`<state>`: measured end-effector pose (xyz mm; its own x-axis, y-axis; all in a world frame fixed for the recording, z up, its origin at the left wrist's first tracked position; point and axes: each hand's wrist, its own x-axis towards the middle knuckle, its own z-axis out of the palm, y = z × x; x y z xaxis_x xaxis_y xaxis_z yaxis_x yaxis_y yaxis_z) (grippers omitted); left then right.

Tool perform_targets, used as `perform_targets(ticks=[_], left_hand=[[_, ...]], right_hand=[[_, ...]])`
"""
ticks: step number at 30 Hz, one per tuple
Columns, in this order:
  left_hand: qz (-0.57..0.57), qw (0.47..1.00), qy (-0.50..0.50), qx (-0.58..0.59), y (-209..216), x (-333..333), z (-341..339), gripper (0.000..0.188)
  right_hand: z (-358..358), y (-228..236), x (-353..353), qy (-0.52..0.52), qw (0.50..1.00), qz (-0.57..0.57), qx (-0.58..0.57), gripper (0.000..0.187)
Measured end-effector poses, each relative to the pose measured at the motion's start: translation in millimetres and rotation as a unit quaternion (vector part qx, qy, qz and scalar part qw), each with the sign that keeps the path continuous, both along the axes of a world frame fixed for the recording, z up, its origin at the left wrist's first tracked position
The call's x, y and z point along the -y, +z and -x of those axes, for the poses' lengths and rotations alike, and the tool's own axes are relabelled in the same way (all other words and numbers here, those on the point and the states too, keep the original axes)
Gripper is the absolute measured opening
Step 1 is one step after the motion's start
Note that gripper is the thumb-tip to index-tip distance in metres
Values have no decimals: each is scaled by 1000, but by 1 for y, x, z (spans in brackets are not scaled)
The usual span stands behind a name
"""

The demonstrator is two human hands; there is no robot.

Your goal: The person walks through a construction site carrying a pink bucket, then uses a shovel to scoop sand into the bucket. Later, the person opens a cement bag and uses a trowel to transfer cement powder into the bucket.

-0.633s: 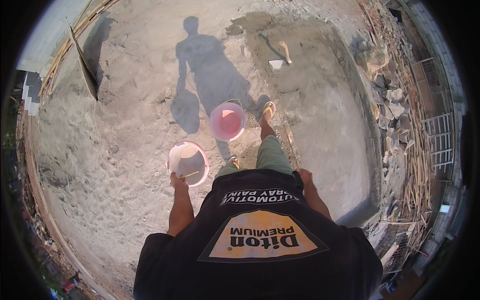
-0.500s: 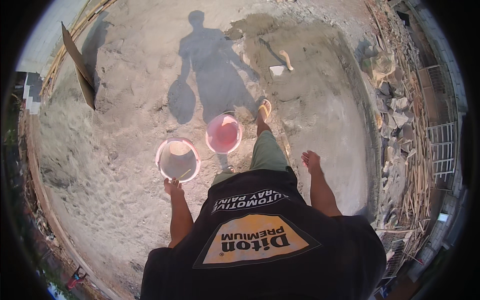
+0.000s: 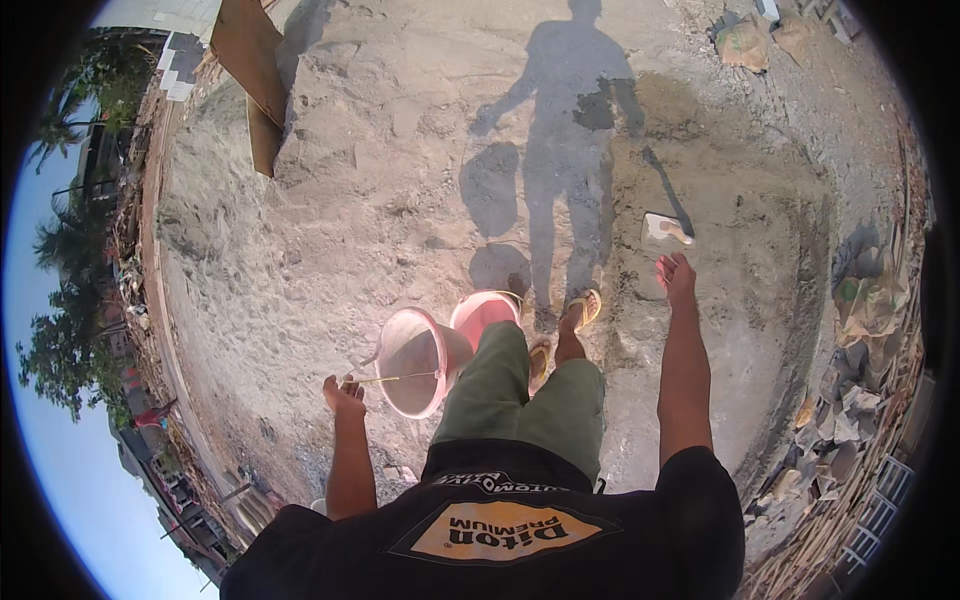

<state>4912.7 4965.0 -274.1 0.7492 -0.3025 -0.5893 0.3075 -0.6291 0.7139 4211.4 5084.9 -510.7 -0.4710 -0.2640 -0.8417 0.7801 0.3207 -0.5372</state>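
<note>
My left hand point(image 3: 345, 393) is closed round the thin wire handle of a pink bucket point(image 3: 428, 405). The bucket hangs tilted, and I look into its pale grey inside. Its shadow falls apart from it on the ground. A second pink bucket point(image 3: 485, 307) stands just behind it, partly hidden by the first bucket and my leg. Out ahead, my right hand point(image 3: 677, 277) holds nothing and its fingers are loosely bent apart. Just beyond that hand is a tool point(image 3: 664, 226) with a whitish flat blade and a wooden handle; they look apart.
Rough sandy ground point(image 3: 380, 190) spreads around my sandalled feet. A brown board point(image 3: 250, 55) leans at the far left. Broken stones point(image 3: 835, 420) and a sack point(image 3: 875, 300) lie along the right edge, beside bamboo poles point(image 3: 840, 520). A low brick edge point(image 3: 155, 270) runs on the left.
My right arm has reached forward from my side. The held bucket now tilts, showing its outer side. The whole view has turned, so the tool and second bucket appear lower.
</note>
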Motion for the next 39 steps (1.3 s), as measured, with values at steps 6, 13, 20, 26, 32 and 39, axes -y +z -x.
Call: perform_targets(ticks=[6, 13, 20, 26, 32, 39], left_hand=[[-15, 1000, -4, -26, -15, 21, 51, 49], [-44, 998, 19, -39, -65, 32, 21, 41], [-94, 993, -66, -18, -159, 164, 41, 27], [-64, 994, -84, -35, -245, 305, 36, 16], [-44, 983, -143, -109, -296, 443, 55, 22], [2, 986, -117, -117, -343, 516, 46, 18]], right_hand=[[25, -89, 36, -95, 990, 54, 88, 65], [45, -147, 88, -239, 953, -2, 185, 72], [103, -244, 95, -410, 893, 5, 186, 44], [110, -212, 88, -359, 923, -48, 133, 26], [90, -52, 26, 4, 964, -173, 201, 13], [50, 73, 82, 376, 807, -426, 162, 15]])
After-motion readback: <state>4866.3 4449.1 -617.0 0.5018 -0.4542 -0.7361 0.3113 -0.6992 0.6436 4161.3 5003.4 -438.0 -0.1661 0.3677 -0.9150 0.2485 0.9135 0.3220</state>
